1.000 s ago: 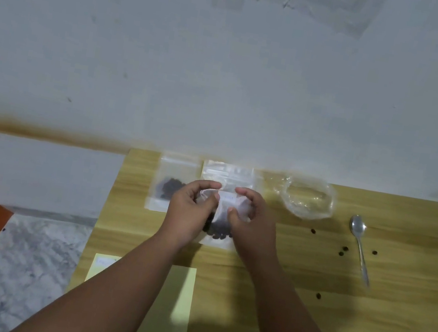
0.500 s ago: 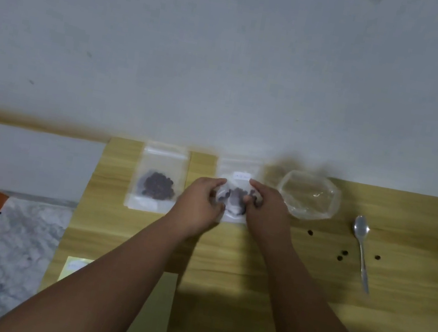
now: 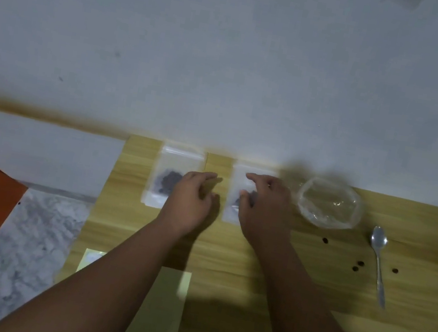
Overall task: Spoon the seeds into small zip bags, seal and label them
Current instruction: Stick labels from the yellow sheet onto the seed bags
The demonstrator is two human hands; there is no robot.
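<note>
A small clear plastic zip bag of dark seeds (image 3: 237,182) lies flat near the far edge of the light wooden table (image 3: 308,285). The right hand (image 3: 266,202) is over this bag, fingers loosely extended and slightly apart, pinching nothing; blur hides whether they touch it. The left hand (image 3: 192,199) is just left of the bag, fingers loosely curled and empty. Further left lies a second clear zip bag with seeds (image 3: 169,179). To the bag's right are a crumpled clear plastic bag (image 3: 330,203), a metal spoon (image 3: 378,256) and loose dark seeds (image 3: 358,266).
</note>
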